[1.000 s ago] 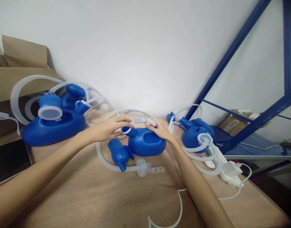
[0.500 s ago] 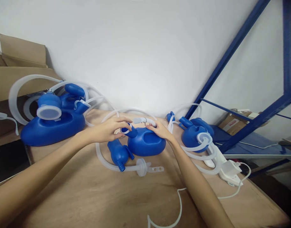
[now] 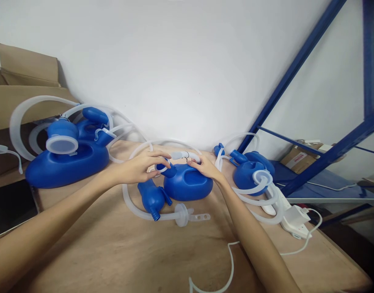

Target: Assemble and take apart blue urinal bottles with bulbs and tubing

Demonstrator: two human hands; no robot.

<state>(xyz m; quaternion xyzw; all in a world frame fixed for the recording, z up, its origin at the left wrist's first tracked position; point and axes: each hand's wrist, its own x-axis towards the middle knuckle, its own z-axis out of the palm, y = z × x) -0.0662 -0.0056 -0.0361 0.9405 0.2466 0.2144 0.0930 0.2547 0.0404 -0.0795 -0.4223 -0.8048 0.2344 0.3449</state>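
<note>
A blue plastic urinal bottle (image 3: 188, 188) with a moulded grip recess rests on the wooden table, its open neck pointing left. My left hand (image 3: 141, 166) has thumb and fingers closed round the rim of that neck. My right hand (image 3: 203, 167) holds the top of the bottle at its right end, thumb lying along it. Just behind the bottle runs a translucent hose (image 3: 191, 156) with a pale end piece and a thin dark wire loop. In front to the left lies a smaller blue funnel-shaped piece (image 3: 152, 199). Beside it, a hose ends in a translucent cap (image 3: 182, 215) with a holed strap.
More blue bottles with coiled hoses stand at left (image 3: 67, 165) and right (image 3: 249, 175). Cardboard boxes (image 3: 28, 99) are at far left. A white power strip (image 3: 293, 221) with a cable lies at right, near a blue metal shelf (image 3: 315, 179). A white wall closes off the back.
</note>
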